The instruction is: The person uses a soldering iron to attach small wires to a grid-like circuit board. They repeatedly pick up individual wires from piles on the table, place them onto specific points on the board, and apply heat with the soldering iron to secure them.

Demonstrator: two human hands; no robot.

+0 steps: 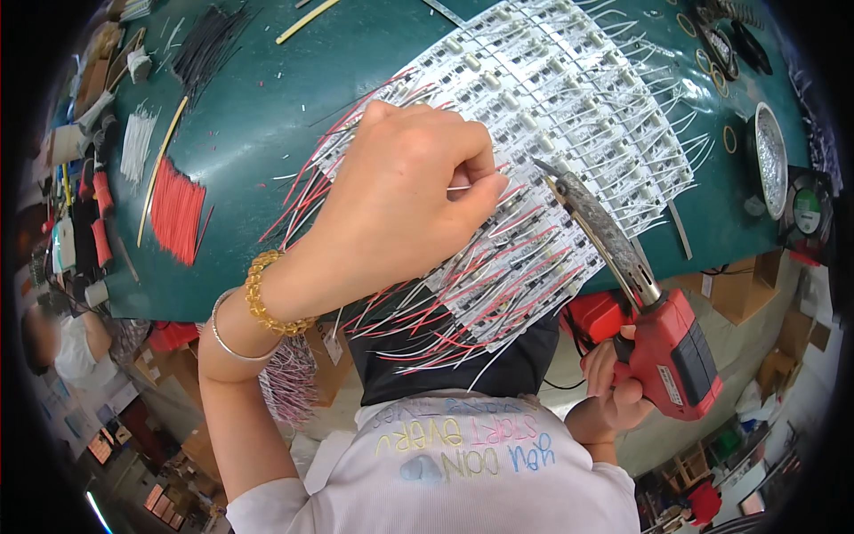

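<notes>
My left hand (414,173) is pinched over the near left part of a white circuit board panel (498,80), with a white wire (459,188) between thumb and fingers. In my right hand (616,384) is a red and black soldering gun (667,356); its dark tip (544,167) points at the board just right of my left fingers. Whether the tip touches the board I cannot tell. Red and white wires (498,294) hang off the panel's near edge, and white wires (685,151) stick out along its right side.
Bundles of red wires (176,214), white wires (138,142) and black wires (206,49) lie on the green table (258,116) to the left. A foil-lined dish (770,160) and a solder reel (808,212) are at the right edge. Cardboard boxes (743,289) stand below.
</notes>
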